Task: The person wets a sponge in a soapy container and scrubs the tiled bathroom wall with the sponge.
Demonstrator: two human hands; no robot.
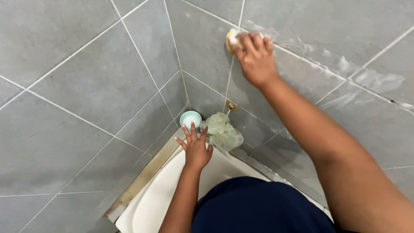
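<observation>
Two hands in play, one sponge, one small cup, one mesh puff. Starting at the left: grey wall tiles (86,86) with pale grout lines run down to the corner, and at about 7 o'clock from that corner sits the white rim of a tub (159,196), edged by a stained, brownish strip. The left hand (195,146) lies flat on that rim, fingers spread wide, gripping nothing. Just at its 11 o'clock, close to the fingertips, stands a single mint-green cup (190,118), tucked into the corner; I can't make out what is inside it. At the hand's 2 o'clock, touching the fingers, hangs one pale green mesh bath puff (222,130) from a small wall hook. Further right and up, at 12 o'clock, the right hand (255,54) presses a yellow sponge (231,39) against the tile, fingers curled over it. Right of that, soapy white streaks (340,64) smear the wall along the grout.
</observation>
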